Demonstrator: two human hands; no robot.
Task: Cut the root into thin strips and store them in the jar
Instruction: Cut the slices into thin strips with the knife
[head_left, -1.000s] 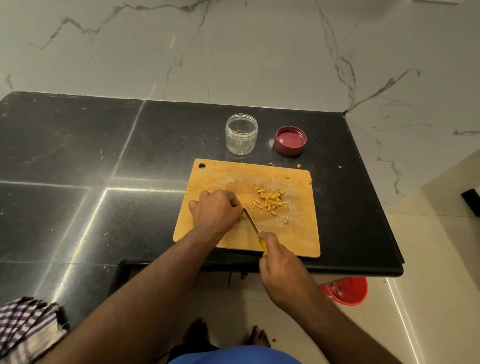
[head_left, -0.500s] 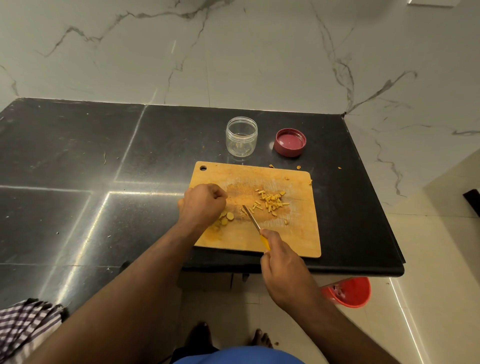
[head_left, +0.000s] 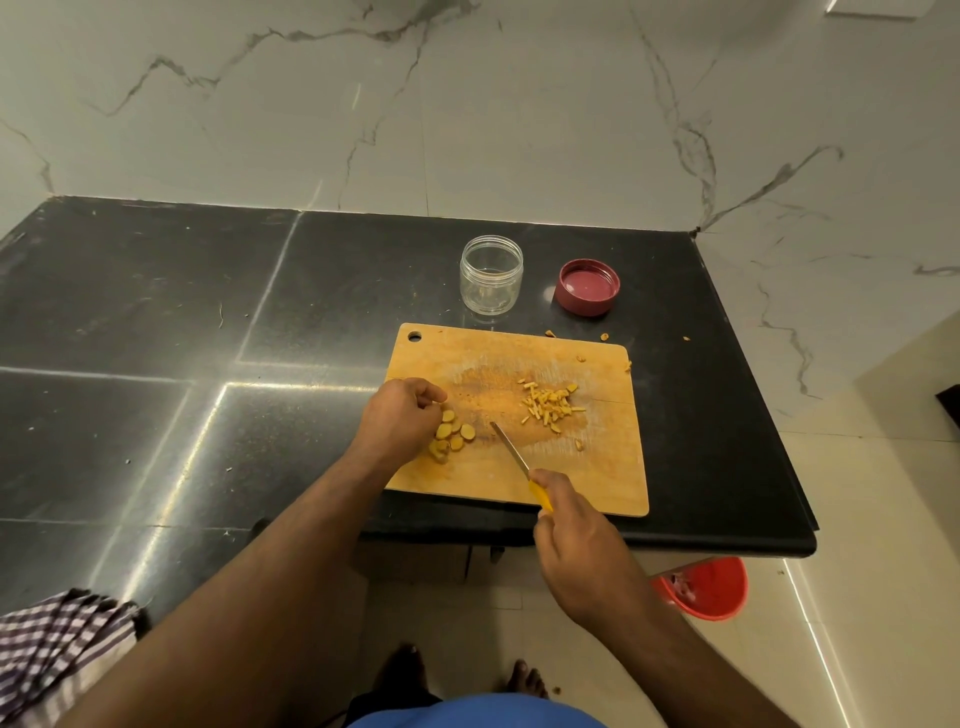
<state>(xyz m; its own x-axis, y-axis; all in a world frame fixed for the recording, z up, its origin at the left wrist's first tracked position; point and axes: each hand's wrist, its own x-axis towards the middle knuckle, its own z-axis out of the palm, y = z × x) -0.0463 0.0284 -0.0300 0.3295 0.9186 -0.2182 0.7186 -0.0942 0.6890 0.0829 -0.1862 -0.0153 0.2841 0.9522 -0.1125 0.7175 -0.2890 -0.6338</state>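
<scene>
While the left hand (head_left: 399, 422) curled loosely beside the root slices (head_left: 451, 435) on the cutting board (head_left: 608, 467), holding nothing, and the right hand (head_left: 576, 540) gripped the knife (head_left: 511, 453), small rounds could slip, exposing fingertips, the open jar (head_left: 491, 280) waiting behind.

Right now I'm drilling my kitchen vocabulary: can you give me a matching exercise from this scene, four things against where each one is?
Things:
1. jar
2. lid
3. knife
4. root slices

Places:
A. held in the right hand
B. on the cutting board, by the left hand
C. upside down on the counter, right of the jar
D. open, on the counter behind the board

Pairs: 1-D, 2-C, 3-A, 4-B
</scene>
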